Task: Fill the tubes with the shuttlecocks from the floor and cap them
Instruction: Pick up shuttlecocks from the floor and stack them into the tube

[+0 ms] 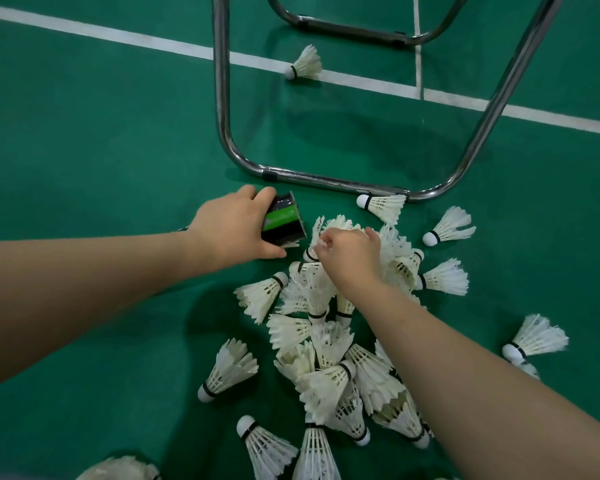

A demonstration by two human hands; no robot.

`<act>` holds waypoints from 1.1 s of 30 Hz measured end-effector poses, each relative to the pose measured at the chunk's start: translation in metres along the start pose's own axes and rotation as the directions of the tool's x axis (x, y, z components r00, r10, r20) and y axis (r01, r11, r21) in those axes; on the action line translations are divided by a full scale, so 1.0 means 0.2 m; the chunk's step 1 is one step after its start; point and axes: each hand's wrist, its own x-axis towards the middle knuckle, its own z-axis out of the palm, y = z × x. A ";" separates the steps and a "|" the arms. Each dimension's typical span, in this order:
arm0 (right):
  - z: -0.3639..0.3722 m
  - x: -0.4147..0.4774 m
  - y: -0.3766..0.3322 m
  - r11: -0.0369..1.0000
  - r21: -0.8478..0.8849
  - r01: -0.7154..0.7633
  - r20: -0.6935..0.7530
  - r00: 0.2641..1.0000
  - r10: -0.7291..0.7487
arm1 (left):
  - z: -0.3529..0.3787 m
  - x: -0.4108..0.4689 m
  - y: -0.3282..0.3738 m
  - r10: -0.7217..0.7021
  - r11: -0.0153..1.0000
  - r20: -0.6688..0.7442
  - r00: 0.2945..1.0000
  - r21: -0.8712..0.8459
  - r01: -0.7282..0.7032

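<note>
Left hand (236, 226) grips a black-and-green cylindrical tube (284, 220); right hand (350, 258) pinches a white feathered shuttlecock (321, 227) beside it.
Feeding it cork-first, square to the mouth, should spare the feathers.

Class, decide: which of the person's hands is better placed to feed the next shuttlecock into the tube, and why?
Right. The right hand pinches a shuttlecock atop the pile, beside the tube mouth; the left hand is busy gripping that tube.
</note>
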 end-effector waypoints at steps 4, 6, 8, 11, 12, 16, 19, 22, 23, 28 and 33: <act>-0.07 -0.04 0.00 0.915 0.400 -0.052 -0.141 0.983 0.117 | 0.03 -0.02 -0.01 -0.010 1.000 -0.014 1.000 -0.006 0.010; -0.14 -0.08 -0.01 0.767 0.640 -0.035 -0.213 0.952 0.222 | 0.04 -0.03 -0.01 -0.013 1.000 -0.021 1.000 -0.028 0.012; -0.21 -0.13 -0.04 0.619 0.784 0.037 -0.279 0.913 0.298 | 0.03 -0.05 0.00 -0.016 0.999 -0.025 1.000 -0.046 0.015; -0.25 -0.17 -0.12 0.538 0.841 0.050 -0.197 0.956 0.219 | 0.02 -0.06 0.02 -0.015 0.997 -0.034 0.999 -0.079 0.013; -0.25 -0.19 -0.14 0.555 0.831 0.038 -0.143 0.978 0.149 | 0.01 -0.07 0.03 -0.011 0.996 -0.044 0.999 -0.087 0.007; -0.25 -0.26 -0.19 0.607 0.795 -0.002 0.056 0.996 -0.071 | -0.03 -0.12 0.06 0.012 0.996 -0.072 0.997 -0.092 -0.019; -0.32 -0.27 -0.18 0.558 0.822 -0.116 0.244 0.956 -0.161 | -0.03 -0.16 0.06 0.024 0.997 -0.068 0.997 -0.067 -0.029; -0.34 -0.26 -0.19 0.543 0.818 -0.188 0.368 0.897 -0.244 | -0.03 -0.18 0.07 0.043 0.998 -0.092 0.995 -0.051 -0.048; -0.34 -0.27 -0.20 0.547 0.812 -0.206 0.395 0.883 -0.254 | -0.02 -0.18 0.08 0.058 0.996 -0.106 0.993 -0.055 -0.064; -0.28 -0.26 -0.21 0.585 0.761 -0.281 0.494 0.836 -0.240 | 0.01 -0.19 0.09 0.121 0.992 -0.072 0.990 -0.024 -0.123; -0.30 -0.15 -0.09 0.631 0.762 -0.148 0.177 0.984 0.017 | 0.00 -0.13 0.13 0.105 0.994 -0.058 0.993 0.009 -0.105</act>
